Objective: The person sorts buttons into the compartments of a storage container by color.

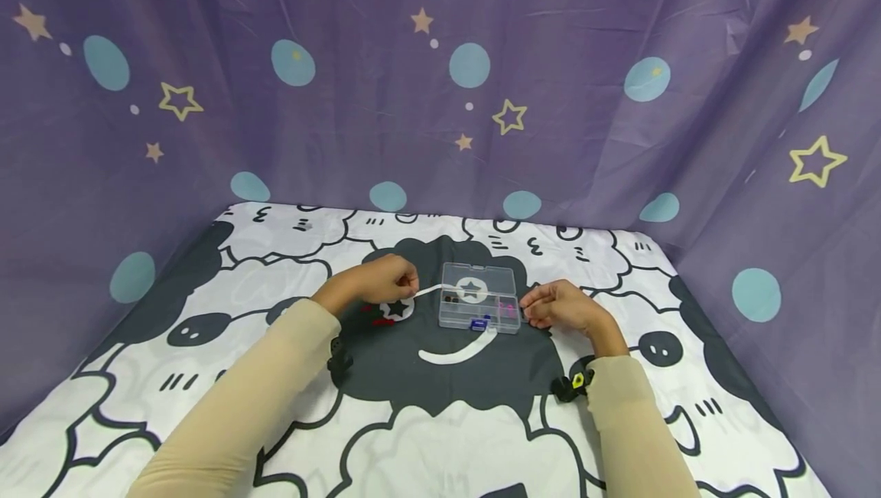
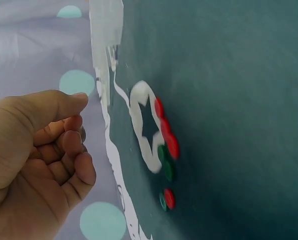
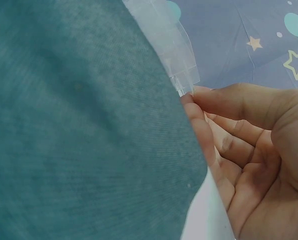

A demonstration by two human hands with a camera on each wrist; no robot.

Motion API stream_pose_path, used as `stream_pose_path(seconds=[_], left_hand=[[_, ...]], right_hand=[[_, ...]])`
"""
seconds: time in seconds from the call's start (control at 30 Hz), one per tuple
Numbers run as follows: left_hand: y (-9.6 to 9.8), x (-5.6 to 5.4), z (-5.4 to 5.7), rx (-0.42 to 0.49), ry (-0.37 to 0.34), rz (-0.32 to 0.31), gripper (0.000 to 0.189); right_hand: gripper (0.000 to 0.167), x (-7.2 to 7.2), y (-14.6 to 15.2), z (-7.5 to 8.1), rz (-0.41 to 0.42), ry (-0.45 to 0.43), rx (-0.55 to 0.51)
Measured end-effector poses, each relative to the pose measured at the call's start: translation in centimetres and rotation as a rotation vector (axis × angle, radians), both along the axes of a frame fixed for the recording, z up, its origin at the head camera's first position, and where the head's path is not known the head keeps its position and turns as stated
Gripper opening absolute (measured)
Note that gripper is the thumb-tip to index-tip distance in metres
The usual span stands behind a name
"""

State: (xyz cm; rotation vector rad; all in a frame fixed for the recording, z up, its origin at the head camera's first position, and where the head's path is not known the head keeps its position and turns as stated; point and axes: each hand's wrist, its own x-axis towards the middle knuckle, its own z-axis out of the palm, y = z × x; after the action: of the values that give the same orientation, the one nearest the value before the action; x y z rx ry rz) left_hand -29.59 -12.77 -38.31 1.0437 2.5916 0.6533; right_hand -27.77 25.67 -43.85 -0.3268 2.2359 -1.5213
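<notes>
A clear plastic compartment box [image 1: 460,316] stands with its lid [image 1: 499,278] raised at the back. Inside are small pink pieces [image 1: 505,308], dark brown pieces [image 1: 450,299] and a blue piece [image 1: 479,323] near the front. At the box's right side, my right hand [image 1: 560,307] pinches the edge between thumb and fingertips, as the right wrist view confirms. My left hand [image 1: 385,278] hovers left of the box, fingers loosely curled, with nothing visible in it. Below it, red pieces [image 2: 168,135] and green pieces [image 2: 166,165], small and round, lie on the cloth.
A cloth [image 1: 447,383] with black-and-white cartoon sheep covers the table. Purple curtains [image 1: 385,138] with stars and blue dots hang behind and at both sides. Dark wrist cameras sit below each hand, the right one [image 1: 571,385] with a yellow mark.
</notes>
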Motion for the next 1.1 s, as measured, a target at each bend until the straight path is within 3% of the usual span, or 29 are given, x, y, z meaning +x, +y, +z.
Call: stream_pose_path(seconds=[0.23, 0.67, 1.1], left_hand=[[-2.2, 0.0, -0.5, 0.002, 0.006, 0.01, 0.011], [-6.5, -0.6, -1.1, -0.001, -0.055, 0.073, 0.011], [-8.0, -1.0, -2.6, -0.007, -0.148, 0.097, 0.005]], right_hand=[[0.023, 0.1, 0.0, -0.1, 0.006, 0.005, -0.001], [0.024, 0.2, -0.1, 0.1, 0.003, 0.017, 0.003], [0.023, 0.2, -0.1, 0.0, -0.002, 0.021, 0.004]])
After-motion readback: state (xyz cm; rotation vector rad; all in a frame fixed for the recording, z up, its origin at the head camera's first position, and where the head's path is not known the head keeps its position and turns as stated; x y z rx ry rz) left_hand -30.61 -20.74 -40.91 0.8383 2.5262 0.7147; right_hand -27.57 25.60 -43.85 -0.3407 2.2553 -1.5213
